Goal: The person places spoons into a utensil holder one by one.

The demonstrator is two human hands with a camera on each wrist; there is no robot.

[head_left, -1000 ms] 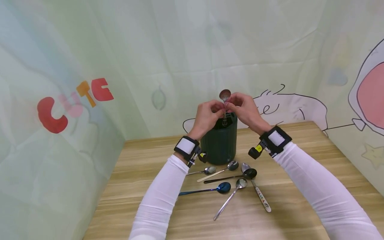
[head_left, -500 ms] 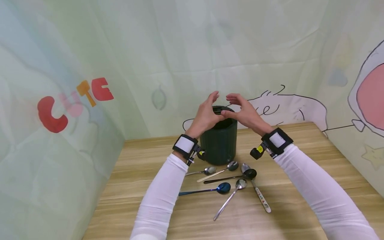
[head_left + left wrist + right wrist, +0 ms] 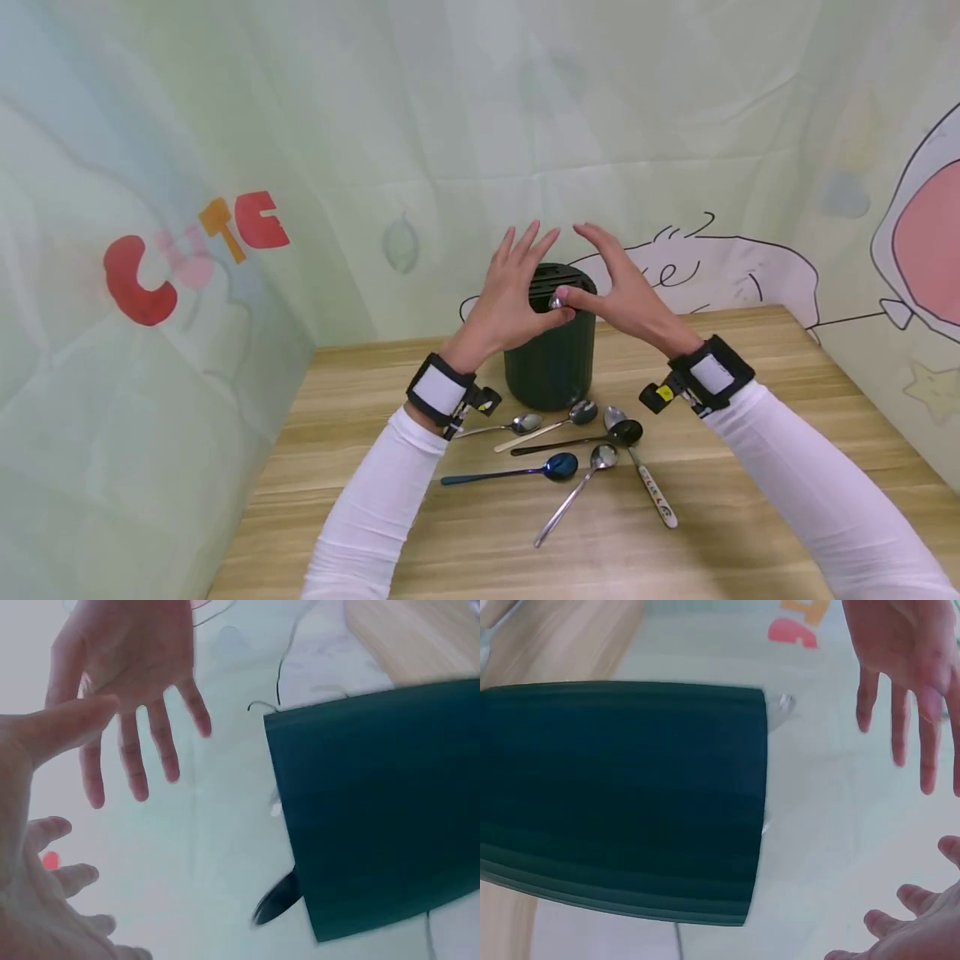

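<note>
A dark green ribbed utensil holder [image 3: 551, 367] stands upright on the wooden table. My left hand [image 3: 506, 304] hovers at its upper left, fingers spread and straight. Across from it is my right hand [image 3: 633, 304], thumb and fingers apart, holding nothing. Their thumbs come close together in front of the holder's top in the head view. A shiny spoon bowl [image 3: 557, 302] shows there beside the thumbs. In the left wrist view a dark spoon bowl [image 3: 277, 898] pokes past the holder's rim; the right wrist view shows a pale, shiny spoon tip [image 3: 781, 710] there.
Several spoons lie in front of the holder: a blue spoon [image 3: 558, 467], a black spoon [image 3: 624, 432], a silver spoon [image 3: 602, 457], one with a patterned white handle [image 3: 656, 496], and others. Printed cloth walls [image 3: 420, 150] enclose the table [image 3: 360, 392].
Both hands pinched an upright spoon over the holder one second ago. They have let it go, and the fingers have spread open. The left wrist has moved left, the right wrist slightly right.
</note>
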